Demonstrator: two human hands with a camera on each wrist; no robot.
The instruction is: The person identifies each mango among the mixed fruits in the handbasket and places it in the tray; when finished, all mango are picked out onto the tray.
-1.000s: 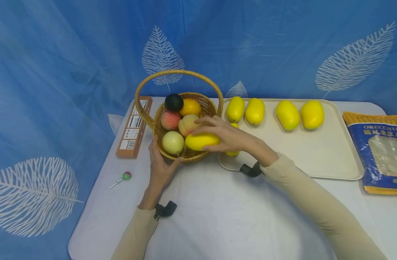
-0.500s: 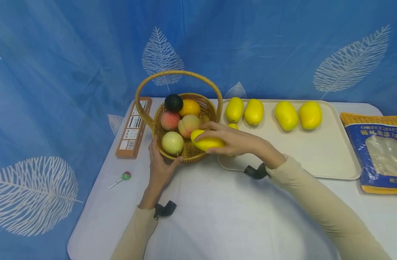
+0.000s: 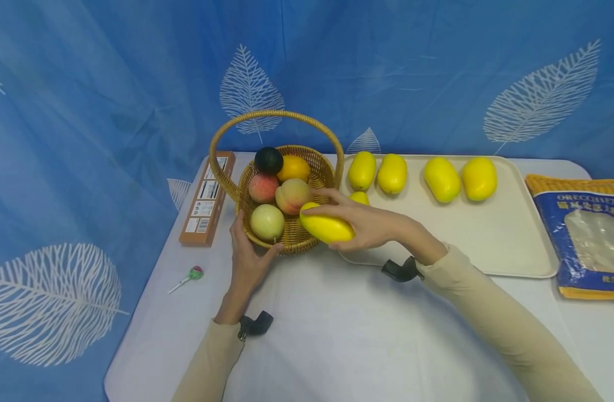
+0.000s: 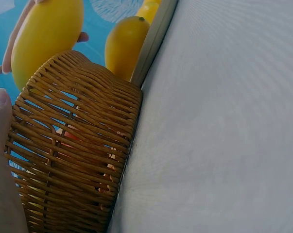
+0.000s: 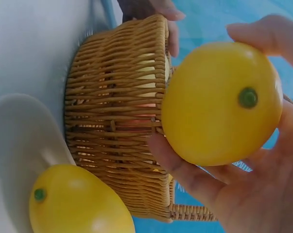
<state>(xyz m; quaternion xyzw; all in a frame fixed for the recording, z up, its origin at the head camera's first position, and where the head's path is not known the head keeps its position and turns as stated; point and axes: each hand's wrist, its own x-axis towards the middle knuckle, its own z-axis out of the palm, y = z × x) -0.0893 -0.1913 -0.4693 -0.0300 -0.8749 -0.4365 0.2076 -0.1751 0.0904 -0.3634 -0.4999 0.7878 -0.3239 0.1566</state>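
Note:
My right hand (image 3: 369, 224) grips a yellow mango (image 3: 324, 224) over the right front rim of the wicker basket (image 3: 294, 245). In the right wrist view, the mango (image 5: 219, 104) shows its green stem end, with thumb and fingers around it. With my left hand (image 3: 249, 262) I hold the basket's left front side, the thumb at the rim. Inside the basket lie a dark green fruit (image 3: 269, 161), an orange-yellow fruit (image 3: 294, 168), a red peach (image 3: 263, 187), a paler peach (image 3: 293, 196) and a pale green round fruit (image 3: 267, 222).
Right of the basket, a cream tray (image 3: 493, 245) carries several yellow mangoes (image 3: 442, 179), one partly hidden behind my right hand. Farther right lies a blue pasta bag (image 3: 583, 240). A brown box (image 3: 206, 201) and a lollipop (image 3: 193, 273) lie on the left. The basket's handle (image 3: 277, 114) arches upward.
My right hand has moved right with the mango, from above the basket's inside to its right front rim, uncovering more of the paler peach. The left hand stays at the basket.

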